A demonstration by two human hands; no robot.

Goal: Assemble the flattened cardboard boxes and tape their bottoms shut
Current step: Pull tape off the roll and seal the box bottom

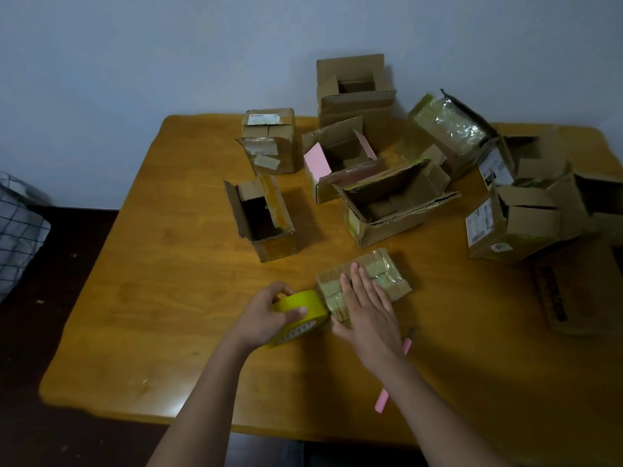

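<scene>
We count two hands — left hand (266, 315), right hand (369, 313). One roll of yellow tape (303, 313). One pink utility knife (392, 375). One small taped box (381, 274) by the hands. On the wooden table (151, 315) we make out roughly nine more cardboard boxes — the right-hand cluster overlaps, so that count isn't firm. One flat carton (573, 291) at far right.

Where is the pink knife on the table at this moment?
In the head view, the pink knife lies near the front edge of the table, mostly hidden under the right forearm, just behind the right hand.
</scene>
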